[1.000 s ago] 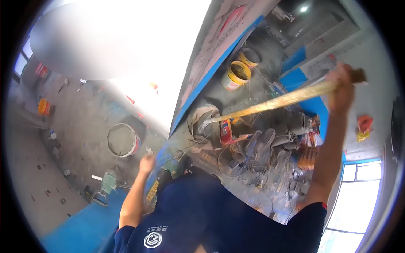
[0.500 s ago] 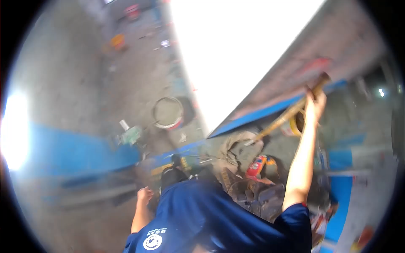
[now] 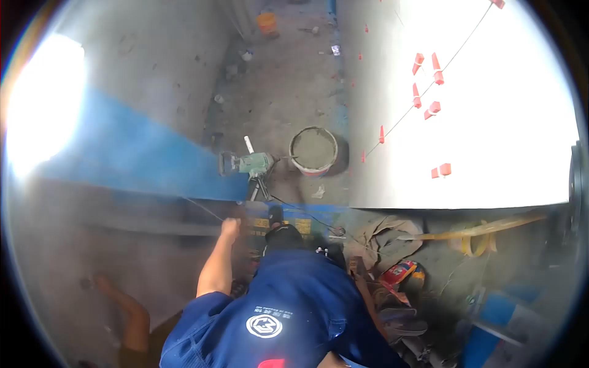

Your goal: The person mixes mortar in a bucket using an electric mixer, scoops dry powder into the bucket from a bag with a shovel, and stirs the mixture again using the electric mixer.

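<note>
at the right, beyond the foot of the white panel (image 3: 466,147), a long pole (image 3: 454,233) slants up from a crumpled grey-beige sack (image 3: 402,250). it looks like pale yellow-brown wood, smooth, thick for most of its length and narrowing to a lighter tip at the sack; its far end is blurred. a yellow bucket (image 3: 475,246) shows just behind it, and a red printed bag (image 3: 400,274) lies near its lower end. the right hand is out of sight, so i cannot tell its state. the left hand (image 3: 230,228) is in front of the body with fingers curled in, a thin pale cord (image 3: 202,207) running up to it; whether it grips the cord i cannot tell. ahead on the floor lies a dusty green power tool (image 3: 256,163) with dark and white grips, just beside a round bucket (image 3: 315,173) filled with grey mix. at the lower left another person's bent arm (image 3: 136,322) shows dimly.
</note>
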Available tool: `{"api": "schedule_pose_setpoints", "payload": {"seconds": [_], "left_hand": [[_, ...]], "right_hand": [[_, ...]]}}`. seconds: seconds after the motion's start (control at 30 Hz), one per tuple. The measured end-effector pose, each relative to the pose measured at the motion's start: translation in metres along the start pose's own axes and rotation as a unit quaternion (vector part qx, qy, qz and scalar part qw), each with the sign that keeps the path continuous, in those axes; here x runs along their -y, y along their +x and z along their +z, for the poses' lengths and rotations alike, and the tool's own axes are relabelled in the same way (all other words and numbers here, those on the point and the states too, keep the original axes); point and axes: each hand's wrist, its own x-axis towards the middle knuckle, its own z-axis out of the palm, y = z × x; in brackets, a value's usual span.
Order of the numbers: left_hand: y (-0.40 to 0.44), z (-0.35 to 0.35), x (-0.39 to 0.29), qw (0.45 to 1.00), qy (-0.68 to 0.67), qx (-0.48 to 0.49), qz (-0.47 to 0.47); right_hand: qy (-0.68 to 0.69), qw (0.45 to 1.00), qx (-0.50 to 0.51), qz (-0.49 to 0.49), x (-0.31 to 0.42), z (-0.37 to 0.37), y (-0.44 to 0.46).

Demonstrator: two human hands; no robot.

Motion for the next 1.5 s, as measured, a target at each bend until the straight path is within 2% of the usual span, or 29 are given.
{"api": "schedule_pose_setpoints", "payload": {"seconds": [0.03,0.07,0.13,0.17,0.2,0.23,0.3,0.37,0.4,0.5,0.67,0.7,0.73,0.77,0.8,0.83,0.87,0.9,0.93,0.97,1.0,1.07,1.1,1.13,1.2,1.3,1.43,1.47,1.5], "left_hand": [[0.027,-0.007,-0.019,0.999,0.049,-0.011,0.02],[0.051,-0.009,-0.04,0.988,0.103,-0.059,0.099],[0.1,-0.022,-0.086,0.976,0.144,-0.113,0.119],[0.121,-0.025,-0.106,0.965,0.167,-0.147,0.138],[0.13,-0.027,-0.132,0.965,0.17,-0.149,0.136],[0.135,-0.029,-0.157,0.964,0.173,-0.151,0.135],[0.223,-0.049,-0.16,0.969,0.203,-0.08,0.115],[0.229,-0.041,-0.182,0.974,0.171,-0.091,0.119],[0.236,-0.041,-0.183,0.988,0.084,-0.02,0.127],[0.259,-0.032,-0.172,0.995,0.043,-0.062,0.072],[0.23,-0.032,-0.173,0.993,0.106,-0.017,0.055],[0.222,-0.033,-0.161,0.999,0.008,0.032,0.03],[0.216,-0.032,-0.152,0.993,0.111,0.005,0.037],[0.212,-0.028,-0.142,0.997,0.072,0.011,0.005],[0.179,-0.022,-0.153,0.993,0.063,0.024,0.093],[0.191,-0.026,-0.132,0.995,0.047,0.08,0.043],[0.17,-0.015,-0.134,0.986,-0.102,0.128,0.014],[0.147,0.001,-0.143,0.97,-0.201,0.113,-0.075],[0.134,0.011,-0.148,0.99,-0.059,0.017,-0.13],[0.134,0.015,-0.138,0.974,-0.099,0.032,-0.201],[0.145,0.039,-0.091,0.989,-0.063,-0.068,-0.111],[0.115,0.046,-0.115,0.974,-0.071,-0.096,-0.195],[0.101,0.05,-0.13,0.963,-0.076,-0.111,-0.235],[0.116,0.073,-0.067,0.93,-0.219,-0.038,-0.293],[0.092,0.087,-0.064,0.887,-0.309,0.026,-0.343],[0.056,0.104,-0.075,0.831,-0.388,0.14,-0.373],[0.032,0.108,-0.077,0.832,-0.406,0.141,-0.352],[0.041,0.102,-0.076,0.852,-0.362,0.121,-0.359],[0.056,0.091,-0.06,0.868,-0.307,0.169,-0.352]], "right_hand": [[-0.024,0.996,-0.058,-0.057,-0.03,0.023,0.008],[-0.032,0.997,-0.063,-0.001,-0.015,0.024,0.006],[0.154,0.969,-0.035,0.189,0.043,0.007,0.004],[0.148,0.98,-0.049,0.121,0.033,0.008,0.017],[0.061,0.989,-0.109,0.082,0.07,-0.004,0.018],[0.034,0.981,-0.176,0.08,0.047,0.008,0.038],[0.131,0.955,-0.219,0.152,0.139,-0.007,0.04],[0.242,0.917,-0.272,0.163,0.178,0.01,0.068],[0.232,0.923,-0.265,0.154,0.192,0.022,0.084],[0.184,0.96,-0.199,0.075,0.242,0.073,0.134],[0.045,0.988,-0.149,0.008,0.357,0.148,0.189],[0.024,0.991,-0.128,-0.009,0.367,0.159,0.198],[0.013,0.994,-0.105,-0.005,0.374,0.171,0.214],[-0.022,0.998,-0.061,0.021,0.386,0.175,0.225],[-0.061,0.997,-0.041,0.034,0.405,0.17,0.228],[-0.102,0.994,-0.017,0.043,0.428,0.165,0.232],[-0.166,0.986,-0.013,0.006,0.409,0.175,0.249],[-0.224,0.974,0.001,-0.04,0.382,0.189,0.266],[-0.236,0.97,0.031,-0.051,0.384,0.184,0.273],[-0.229,0.97,0.083,0.018,0.399,0.173,0.278],[-0.342,0.933,0.075,-0.081,0.383,0.185,0.29],[-0.257,0.955,0.146,-0.018,0.385,0.186,0.312],[-0.225,0.96,0.149,-0.069,0.363,0.193,0.326],[-0.24,0.96,0.132,-0.051,0.347,0.199,0.334],[-0.288,0.952,0.08,-0.067,0.31,0.202,0.35],[-0.211,0.971,0.113,-0.001,0.306,0.17,0.346],[-0.136,0.969,0.189,-0.078,0.267,0.153,0.352],[-0.094,0.97,0.225,-0.022,0.272,0.157,0.352],[-0.05,0.965,0.254,0.038,0.277,0.162,0.353]]}}
